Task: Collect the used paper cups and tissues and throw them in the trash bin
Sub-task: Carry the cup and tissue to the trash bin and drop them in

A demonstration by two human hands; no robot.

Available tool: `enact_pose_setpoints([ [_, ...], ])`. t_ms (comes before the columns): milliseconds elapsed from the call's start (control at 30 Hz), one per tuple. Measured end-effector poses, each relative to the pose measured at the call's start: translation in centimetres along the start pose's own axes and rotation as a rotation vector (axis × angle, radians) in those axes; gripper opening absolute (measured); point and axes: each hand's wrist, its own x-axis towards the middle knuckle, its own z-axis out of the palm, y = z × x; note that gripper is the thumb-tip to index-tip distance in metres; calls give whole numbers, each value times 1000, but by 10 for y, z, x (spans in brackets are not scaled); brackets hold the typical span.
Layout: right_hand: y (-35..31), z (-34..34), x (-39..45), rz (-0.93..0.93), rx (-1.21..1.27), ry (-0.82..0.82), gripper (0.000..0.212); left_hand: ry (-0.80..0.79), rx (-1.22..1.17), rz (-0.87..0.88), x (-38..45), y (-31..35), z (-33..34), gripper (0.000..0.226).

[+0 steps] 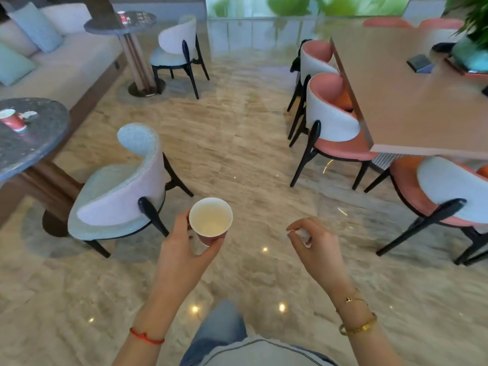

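My left hand holds an upright paper cup, red outside and white inside, in front of me over the floor. My right hand is closed on a crumpled white tissue, level with the cup and to its right. Another red paper cup stands on the near round grey table at the left, with a white tissue beside it. A third red cup stands on the far round table. No trash bin is in view.
Pale blue chairs stand by the round tables at the left, with a sofa behind. Pink chairs line a long wooden table at the right. A marble floor aisle runs between them.
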Motion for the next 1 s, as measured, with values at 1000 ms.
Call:
enact_pose_setpoints([
  [1000,176,74,666,168,-13,97,9,-195,-114,132,718,37,212,64],
])
